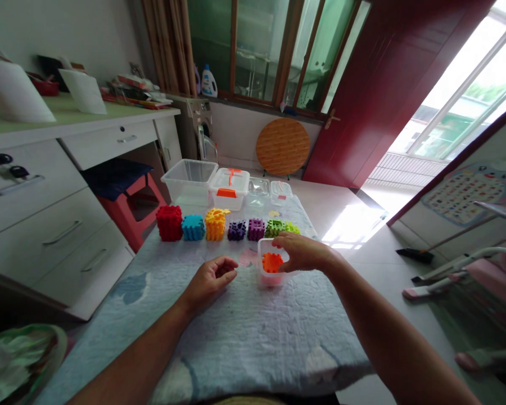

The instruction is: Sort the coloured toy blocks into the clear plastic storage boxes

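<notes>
Orange block [272,262] sits in clear tub [265,277] under right hand [302,252].

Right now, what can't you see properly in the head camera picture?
Head view:
Right hand covers part of the clear plastic tub's rim.
Left hand's curled fingers hide its palm.
Clear lidded box with orange handle: too small and shiny to see inside.
Bottom edge cuts off the left forearm.

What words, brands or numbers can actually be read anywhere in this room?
No word, brand or number can be read clearly.
The label on the white laundry-detergent bottle: too small and blurred to read.
The printed rows on the wall chart: too small to read.
The papers piled on the desk: too blurred to read.
</notes>
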`<state>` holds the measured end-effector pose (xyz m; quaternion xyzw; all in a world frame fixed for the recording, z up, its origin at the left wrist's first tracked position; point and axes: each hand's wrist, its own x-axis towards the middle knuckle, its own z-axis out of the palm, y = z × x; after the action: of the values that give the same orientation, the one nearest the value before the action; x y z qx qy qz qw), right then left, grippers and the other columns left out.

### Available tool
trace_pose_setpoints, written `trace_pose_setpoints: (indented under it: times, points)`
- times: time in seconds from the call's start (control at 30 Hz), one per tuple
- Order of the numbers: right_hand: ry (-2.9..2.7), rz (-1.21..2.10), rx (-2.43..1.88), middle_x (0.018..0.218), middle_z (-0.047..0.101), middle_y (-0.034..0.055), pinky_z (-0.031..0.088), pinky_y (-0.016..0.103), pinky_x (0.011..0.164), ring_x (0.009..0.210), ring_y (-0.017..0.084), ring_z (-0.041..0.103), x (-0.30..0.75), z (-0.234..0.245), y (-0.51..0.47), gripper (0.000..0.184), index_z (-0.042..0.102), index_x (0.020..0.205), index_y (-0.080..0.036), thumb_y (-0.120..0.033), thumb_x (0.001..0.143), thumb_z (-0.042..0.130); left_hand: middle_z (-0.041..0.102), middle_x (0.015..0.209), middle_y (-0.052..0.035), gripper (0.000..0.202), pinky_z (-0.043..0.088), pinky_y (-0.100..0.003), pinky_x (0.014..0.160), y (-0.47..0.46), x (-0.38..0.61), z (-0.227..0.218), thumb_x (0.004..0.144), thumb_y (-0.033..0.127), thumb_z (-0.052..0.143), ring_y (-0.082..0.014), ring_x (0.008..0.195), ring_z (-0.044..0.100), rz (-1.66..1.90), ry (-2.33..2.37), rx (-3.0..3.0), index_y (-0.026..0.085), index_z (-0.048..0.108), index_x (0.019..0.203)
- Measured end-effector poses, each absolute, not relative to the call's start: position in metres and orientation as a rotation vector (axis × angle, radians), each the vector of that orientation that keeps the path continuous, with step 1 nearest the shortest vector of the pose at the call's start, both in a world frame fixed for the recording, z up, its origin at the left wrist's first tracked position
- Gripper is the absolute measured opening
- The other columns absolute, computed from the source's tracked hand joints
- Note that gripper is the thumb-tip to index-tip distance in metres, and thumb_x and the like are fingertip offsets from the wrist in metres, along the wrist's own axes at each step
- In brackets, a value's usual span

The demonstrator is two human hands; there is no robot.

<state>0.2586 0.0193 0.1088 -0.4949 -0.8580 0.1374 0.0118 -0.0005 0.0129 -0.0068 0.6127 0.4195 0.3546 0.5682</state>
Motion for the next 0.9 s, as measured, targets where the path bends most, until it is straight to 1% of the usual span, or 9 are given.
trace_pose_setpoints:
  times: [0.13, 0.27, 0.4, 0.5, 0.6, 0.67, 0.77, 0.83, 0.9]
  points:
    - [-2.558, 0.421, -1.539, 0.099, 0.067, 0.0062, 0.047, 0.032, 0.083, 0.091, 0.019, 0.059, 0.273, 0.116, 0.009, 0.027, 0.067, 0.098, -0.020, -0.022, 0.072, 0.070, 0.063, 0.077, -0.0014, 0.032, 0.044, -0.025, 0.066, 0.012, 0.000, -0.004, 0.075, 0.042, 0.071, -0.0150, 0.072, 0.058, 0.829, 0.986, 1.426, 0.016, 0.065, 0.091]
    - [-2.214, 0.366, -1.667, 0.088, 0.067, 0.0036, 0.046, 0.029, 0.074, 0.080, 0.016, 0.059, 0.297, 0.115, -0.010, 0.017, 0.066, 0.096, -0.020, -0.026, 0.080, 0.061, 0.064, 0.078, -0.0020, 0.031, 0.045, -0.025, 0.066, 0.011, 0.001, -0.004, 0.075, 0.041, 0.071, -0.0152, 0.072, 0.058, 0.825, 0.979, 1.430, 0.015, 0.065, 0.092]
    - [-1.839, 0.411, -1.779, 0.072, 0.064, 0.0006, 0.043, 0.027, 0.062, 0.064, 0.014, 0.055, 0.312, 0.087, -0.025, 0.013, 0.064, 0.085, -0.020, -0.027, 0.083, 0.053, 0.063, 0.077, -0.0018, 0.031, 0.046, -0.025, 0.067, 0.011, 0.002, -0.006, 0.075, 0.041, 0.071, -0.0157, 0.073, 0.058, 0.827, 0.991, 1.463, 0.016, 0.066, 0.091]
    - [-1.745, 0.479, -1.787, 0.067, 0.061, -0.0007, 0.042, 0.026, 0.060, 0.063, 0.014, 0.054, 0.312, 0.060, -0.029, 0.014, 0.063, 0.080, -0.021, -0.027, 0.082, 0.051, 0.065, 0.079, -0.0031, 0.030, 0.047, -0.027, 0.070, 0.010, 0.003, -0.003, 0.075, 0.041, 0.069, -0.0168, 0.074, 0.059, 0.830, 1.009, 1.493, 0.016, 0.067, 0.090]
    - [-1.704, 0.562, -1.779, 0.066, 0.059, -0.0007, 0.042, 0.026, 0.058, 0.061, 0.014, 0.054, 0.307, 0.043, -0.028, 0.021, 0.061, 0.077, -0.020, -0.036, 0.086, 0.049, 0.068, 0.089, -0.0054, 0.029, 0.048, -0.030, 0.074, 0.008, 0.008, 0.008, 0.073, 0.039, 0.070, -0.0191, 0.080, 0.061, 0.824, 1.065, 1.576, 0.017, 0.069, 0.092]
    - [-1.667, 0.618, -1.757, 0.064, 0.057, -0.0016, 0.042, 0.026, 0.056, 0.058, 0.014, 0.054, 0.302, 0.039, -0.027, 0.026, 0.061, 0.082, -0.020, -0.042, 0.089, 0.048, 0.068, 0.099, -0.0066, 0.033, 0.049, -0.031, 0.076, 0.007, 0.015, 0.019, 0.069, 0.036, 0.072, -0.0212, 0.086, 0.061, 0.796, 1.065, 1.667, 0.020, 0.070, 0.098]
    - [-1.632, 0.630, -1.713, 0.060, 0.052, -0.0047, 0.041, 0.025, 0.054, 0.054, 0.013, 0.050, 0.293, 0.039, -0.030, 0.030, 0.060, 0.098, -0.020, -0.047, 0.089, 0.049, 0.063, 0.117, -0.0100, 0.055, 0.050, -0.034, 0.079, 0.007, 0.029, 0.033, 0.062, 0.031, 0.077, -0.0260, 0.099, 0.061, 0.751, 1.000, 1.774, 0.022, 0.065, 0.115]
    - [-1.633, 0.602, -1.685, 0.059, 0.048, -0.0066, 0.040, 0.025, 0.054, 0.054, 0.013, 0.049, 0.287, 0.042, -0.034, 0.035, 0.057, 0.109, -0.020, -0.047, 0.087, 0.053, 0.059, 0.126, -0.0131, 0.070, 0.050, -0.038, 0.085, 0.007, 0.039, 0.038, 0.059, 0.031, 0.080, -0.0291, 0.105, 0.060, 0.745, 0.984, 1.803, 0.021, 0.059, 0.125]
    - [-1.639, 0.577, -1.663, 0.060, 0.047, -0.0077, 0.040, 0.025, 0.056, 0.055, 0.013, 0.048, 0.283, 0.045, -0.041, 0.043, 0.052, 0.123, -0.021, -0.043, 0.086, 0.057, 0.055, 0.129, -0.0153, 0.076, 0.049, -0.041, 0.089, 0.007, 0.046, 0.037, 0.060, 0.035, 0.081, -0.0301, 0.107, 0.059, 0.756, 0.983, 1.797, 0.019, 0.054, 0.130]
